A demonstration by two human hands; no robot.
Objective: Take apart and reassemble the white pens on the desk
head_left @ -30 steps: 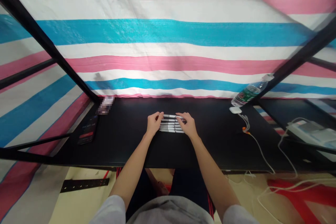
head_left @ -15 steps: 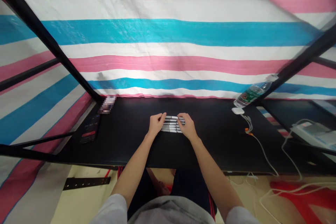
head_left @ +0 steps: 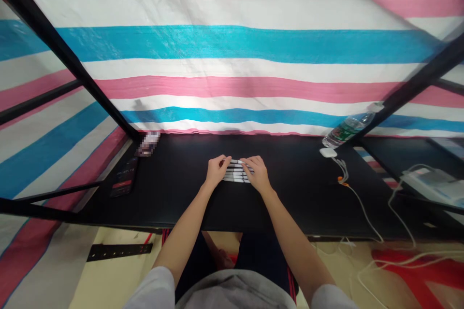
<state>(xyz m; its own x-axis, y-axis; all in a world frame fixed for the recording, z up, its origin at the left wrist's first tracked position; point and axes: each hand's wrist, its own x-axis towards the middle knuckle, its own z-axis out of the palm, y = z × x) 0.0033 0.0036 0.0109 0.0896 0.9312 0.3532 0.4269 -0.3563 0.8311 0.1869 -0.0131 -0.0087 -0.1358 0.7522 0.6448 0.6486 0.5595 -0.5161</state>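
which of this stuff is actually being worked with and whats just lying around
Being worked with: row of black-and-white marker pens, under left hand and right hand

Lying around: phone, plastic water bottle, white adapter

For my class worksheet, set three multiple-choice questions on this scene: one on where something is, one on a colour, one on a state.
1. Where is the water bottle?
A) Between the two hands
B) At the far right of the table, near a white charger
C) Beside the phone

2. Which colours are the stripes on the tarpaulin?
A) Pink, white and blue
B) Green and yellow
C) Black and orange

3. How are the marker pens lying?
A) Standing in a cup
B) Scattered on the floor
C) Flat, side by side, beneath the left hand and right hand

Answers:
1. B, as the bottle is right of the hands, by the charger.
2. A, as these bands run across the backdrop.
3. C, as the pens form parallel rows on the table.
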